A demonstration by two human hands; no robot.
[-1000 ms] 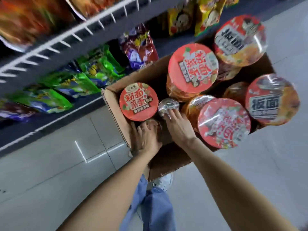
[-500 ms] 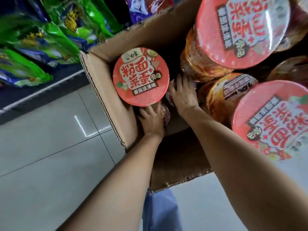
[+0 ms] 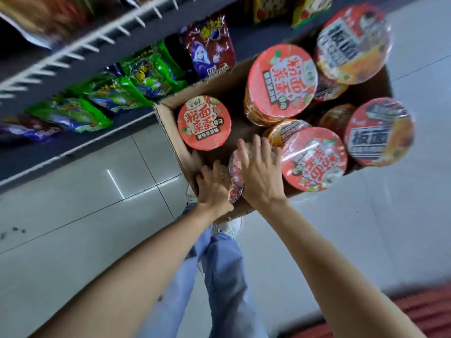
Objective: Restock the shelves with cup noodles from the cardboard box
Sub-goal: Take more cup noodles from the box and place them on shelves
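Note:
An open cardboard box [image 3: 170, 128] stands on the floor, filled with several cup noodles with red lids. A noodle cup [image 3: 236, 175] lying on its side sits at the box's near corner, between my two hands. My left hand [image 3: 212, 185] grips its left side with fingers curled around it. My right hand [image 3: 260, 173] holds its right side, fingers spread over it. An upright red-lidded cup [image 3: 204, 123] stands just beyond them.
Shelves on the left carry green snack bags [image 3: 114, 93] and a red-purple bag [image 3: 210, 47], under a white wire rack [image 3: 80, 47]. The floor is grey tile. My blue-jeaned leg [image 3: 219, 272] is below the box. A red mat [image 3: 424, 311] lies at bottom right.
The camera has pulled back from the box. Both hands have closed in on the sideways cup and raised it toward the box's near edge.

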